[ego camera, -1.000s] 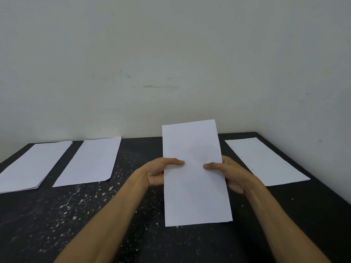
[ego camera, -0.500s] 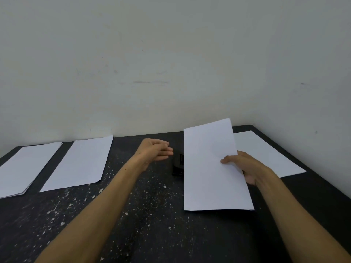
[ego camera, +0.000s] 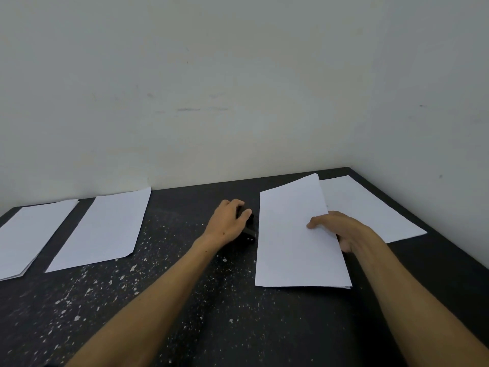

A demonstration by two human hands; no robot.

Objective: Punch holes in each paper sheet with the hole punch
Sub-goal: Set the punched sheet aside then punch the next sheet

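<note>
My right hand (ego camera: 341, 229) pinches a white paper sheet (ego camera: 291, 239) by its right edge, thumb on top and fingers beneath, holding it tilted just above the table. A small black hole punch (ego camera: 248, 229) sits on the table right beside the sheet's left edge. My left hand (ego camera: 230, 221) lies over the punch with fingers curled around its top, hiding most of it. Another white sheet (ego camera: 370, 207) lies flat at the far right, partly under the held one.
Two more white sheets lie on the left: one (ego camera: 103, 229) near the middle-left, one stack (ego camera: 23, 234) at the far left edge. The black table (ego camera: 185, 300) is speckled with white paper bits. A pale wall rises behind and on the right.
My left hand let go of the sheet, moved forward and closed over the hole punch. My right hand carried the sheet to the right, uncovering the punch.
</note>
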